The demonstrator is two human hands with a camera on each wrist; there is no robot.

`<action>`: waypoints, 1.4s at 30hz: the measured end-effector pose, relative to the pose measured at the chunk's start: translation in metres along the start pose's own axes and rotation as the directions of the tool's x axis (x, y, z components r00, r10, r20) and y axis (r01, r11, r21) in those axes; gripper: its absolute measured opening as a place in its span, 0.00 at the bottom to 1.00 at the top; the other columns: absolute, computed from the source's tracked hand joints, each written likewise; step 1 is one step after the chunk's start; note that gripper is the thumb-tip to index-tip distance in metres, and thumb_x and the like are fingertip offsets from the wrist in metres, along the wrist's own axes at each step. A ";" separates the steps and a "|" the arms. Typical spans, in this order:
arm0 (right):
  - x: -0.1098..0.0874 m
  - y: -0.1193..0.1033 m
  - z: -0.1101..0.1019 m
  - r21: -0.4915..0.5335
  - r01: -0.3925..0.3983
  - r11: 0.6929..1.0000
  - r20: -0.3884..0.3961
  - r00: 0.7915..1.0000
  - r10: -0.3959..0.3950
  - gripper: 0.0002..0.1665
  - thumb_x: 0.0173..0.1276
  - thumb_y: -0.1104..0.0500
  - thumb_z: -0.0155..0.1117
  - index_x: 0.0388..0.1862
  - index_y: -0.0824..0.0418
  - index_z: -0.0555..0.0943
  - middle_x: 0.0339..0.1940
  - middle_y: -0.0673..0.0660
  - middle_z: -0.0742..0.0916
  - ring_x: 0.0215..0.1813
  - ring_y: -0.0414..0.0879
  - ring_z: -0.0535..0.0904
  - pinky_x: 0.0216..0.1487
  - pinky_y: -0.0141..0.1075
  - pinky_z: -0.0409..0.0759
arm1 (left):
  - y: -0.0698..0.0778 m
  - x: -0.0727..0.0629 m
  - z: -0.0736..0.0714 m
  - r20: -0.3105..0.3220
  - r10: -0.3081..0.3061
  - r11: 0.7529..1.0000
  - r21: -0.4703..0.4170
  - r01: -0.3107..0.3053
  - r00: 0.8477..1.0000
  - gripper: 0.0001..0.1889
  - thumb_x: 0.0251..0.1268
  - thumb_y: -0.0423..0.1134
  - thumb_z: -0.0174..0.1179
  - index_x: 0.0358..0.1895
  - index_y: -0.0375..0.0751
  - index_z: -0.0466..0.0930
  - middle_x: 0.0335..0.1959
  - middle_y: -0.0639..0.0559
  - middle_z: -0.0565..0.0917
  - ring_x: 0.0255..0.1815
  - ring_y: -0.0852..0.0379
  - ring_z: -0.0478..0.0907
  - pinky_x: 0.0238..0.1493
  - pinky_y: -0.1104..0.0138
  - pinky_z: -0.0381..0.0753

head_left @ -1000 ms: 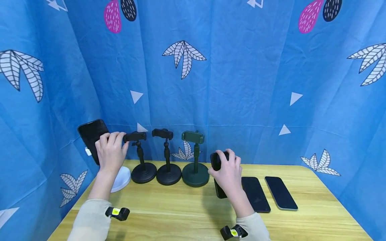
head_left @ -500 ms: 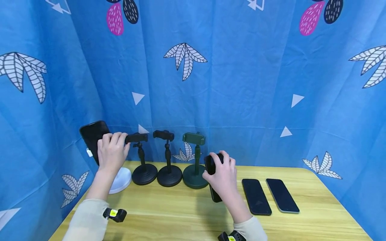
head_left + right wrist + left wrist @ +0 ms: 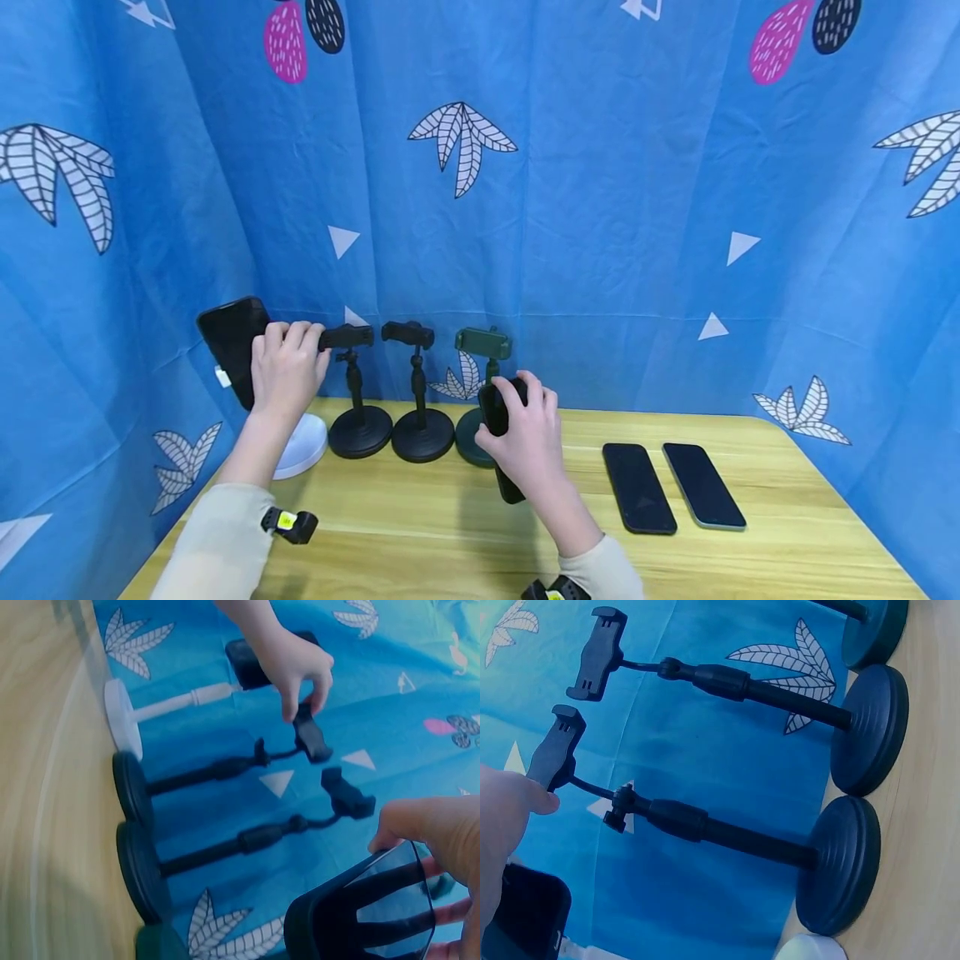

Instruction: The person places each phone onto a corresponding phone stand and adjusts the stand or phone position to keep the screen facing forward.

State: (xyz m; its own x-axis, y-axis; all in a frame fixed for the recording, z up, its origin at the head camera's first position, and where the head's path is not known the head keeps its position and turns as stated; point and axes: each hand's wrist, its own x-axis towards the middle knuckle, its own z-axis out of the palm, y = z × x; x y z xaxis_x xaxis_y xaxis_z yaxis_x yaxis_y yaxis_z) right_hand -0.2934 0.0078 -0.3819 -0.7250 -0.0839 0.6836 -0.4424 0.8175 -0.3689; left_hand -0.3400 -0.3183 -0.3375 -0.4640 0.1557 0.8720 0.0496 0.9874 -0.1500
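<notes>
My left hand (image 3: 288, 371) pinches the left end of the clamp on the leftmost black phone stand (image 3: 355, 383). In the left wrist view, my thumb presses that clamp (image 3: 553, 754). My right hand (image 3: 531, 437) grips a black smartphone (image 3: 492, 410) by its edges, tilted above the table in front of the green phone stand (image 3: 483, 342), partly hiding it. In the right wrist view this smartphone (image 3: 330, 919) shows its glossy screen. A second black phone stand (image 3: 417, 387) stands between them. Behind my left hand, another smartphone (image 3: 234, 343) sits on the white phone stand (image 3: 306, 446).
Two dark smartphones, one (image 3: 639, 489) beside the other (image 3: 703, 486), lie flat on the right of the wooden table (image 3: 795, 517). The stands form a row near the back edge. A blue patterned curtain (image 3: 615, 208) hangs behind and at the sides.
My right hand has carried its smartphone leftward, from beside the flat phones to in front of the green stand. My left hand stays at the black stand's clamp, shifting slightly right.
</notes>
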 end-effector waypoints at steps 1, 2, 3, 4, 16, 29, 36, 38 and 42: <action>0.001 -0.002 0.001 0.003 0.005 1.000 -0.003 1.000 -0.005 0.35 0.49 0.52 0.76 0.59 0.50 0.78 0.64 0.63 0.74 0.56 0.64 0.70 0.47 0.58 0.76 | 0.002 0.001 0.000 0.003 0.006 1.000 0.004 -0.006 1.000 0.23 0.52 0.40 0.74 0.51 0.35 0.82 0.47 0.40 0.83 0.47 0.41 0.69 0.41 0.53 0.67; 0.001 -0.005 0.001 0.009 0.009 1.000 -0.005 1.000 -0.009 0.35 0.49 0.53 0.76 0.59 0.49 0.77 0.64 0.62 0.74 0.56 0.64 0.70 0.47 0.58 0.77 | 0.003 0.002 0.000 0.003 0.010 1.000 0.007 -0.010 1.000 0.23 0.51 0.40 0.74 0.51 0.35 0.82 0.47 0.40 0.83 0.47 0.41 0.69 0.41 0.53 0.67; 0.002 -0.007 0.002 0.013 0.020 1.000 -0.012 1.000 -0.020 0.35 0.49 0.52 0.76 0.59 0.49 0.77 0.64 0.63 0.74 0.56 0.64 0.70 0.46 0.57 0.77 | 0.005 0.003 -0.001 0.005 0.015 1.000 0.010 -0.015 1.000 0.23 0.52 0.40 0.74 0.51 0.34 0.82 0.47 0.39 0.83 0.47 0.41 0.69 0.40 0.53 0.67; 0.003 -0.010 0.003 0.020 0.031 0.999 -0.021 0.999 -0.031 0.35 0.48 0.53 0.76 0.59 0.50 0.78 0.64 0.63 0.74 0.56 0.64 0.70 0.45 0.57 0.77 | 0.006 0.004 -0.001 0.007 0.018 1.000 0.011 -0.018 1.000 0.24 0.52 0.41 0.74 0.51 0.34 0.82 0.47 0.39 0.83 0.46 0.41 0.69 0.40 0.53 0.68; 0.012 -0.034 0.012 0.069 0.111 0.991 -0.054 0.993 -0.107 0.35 0.48 0.53 0.75 0.58 0.50 0.78 0.64 0.61 0.74 0.54 0.61 0.71 0.45 0.53 0.77 | 0.005 -0.001 -0.008 0.003 -0.003 0.999 0.039 0.003 1.000 0.23 0.50 0.41 0.75 0.49 0.34 0.83 0.44 0.39 0.84 0.45 0.41 0.69 0.40 0.53 0.67; 0.024 -0.061 0.026 0.112 0.184 0.976 -0.089 0.981 -0.175 0.34 0.50 0.52 0.75 0.58 0.49 0.77 0.65 0.61 0.74 0.56 0.60 0.71 0.49 0.53 0.77 | 0.002 -0.003 -0.011 -0.037 0.025 0.998 0.063 -0.022 0.999 0.24 0.46 0.43 0.77 0.46 0.34 0.84 0.42 0.40 0.85 0.44 0.42 0.70 0.38 0.54 0.67; 0.031 -0.074 0.028 0.102 0.200 0.974 -0.097 0.977 -0.190 0.33 0.52 0.50 0.74 0.59 0.48 0.77 0.64 0.60 0.75 0.57 0.58 0.71 0.47 0.52 0.79 | -0.002 -0.007 -0.007 -0.065 0.043 0.998 0.046 -0.040 0.997 0.23 0.47 0.44 0.77 0.46 0.35 0.84 0.42 0.41 0.85 0.44 0.42 0.70 0.38 0.53 0.66; 0.033 -0.076 0.028 0.106 0.194 0.975 -0.091 0.979 -0.184 0.33 0.52 0.50 0.74 0.59 0.48 0.76 0.65 0.59 0.74 0.57 0.58 0.71 0.48 0.52 0.79 | -0.003 -0.008 -0.005 -0.083 0.044 0.999 0.034 -0.041 0.996 0.23 0.46 0.43 0.77 0.45 0.35 0.84 0.42 0.41 0.85 0.44 0.42 0.70 0.37 0.53 0.66; 0.037 -0.081 0.028 0.106 0.193 0.976 -0.079 0.980 -0.185 0.34 0.53 0.49 0.74 0.60 0.47 0.76 0.66 0.59 0.73 0.58 0.58 0.71 0.52 0.53 0.78 | -0.005 -0.010 -0.004 -0.106 0.045 0.999 0.017 -0.043 0.993 0.23 0.45 0.42 0.78 0.45 0.35 0.84 0.41 0.41 0.85 0.43 0.42 0.70 0.37 0.53 0.66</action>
State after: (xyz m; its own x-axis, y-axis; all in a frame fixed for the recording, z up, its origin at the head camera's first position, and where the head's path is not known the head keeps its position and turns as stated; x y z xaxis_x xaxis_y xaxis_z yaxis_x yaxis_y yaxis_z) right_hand -0.2989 -0.0776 -0.3443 -0.5866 -0.1879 0.7877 -0.6270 0.7210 -0.2949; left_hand -0.3322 -0.3246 -0.3441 -0.3649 0.2016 0.9090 0.0544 0.9792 -0.1953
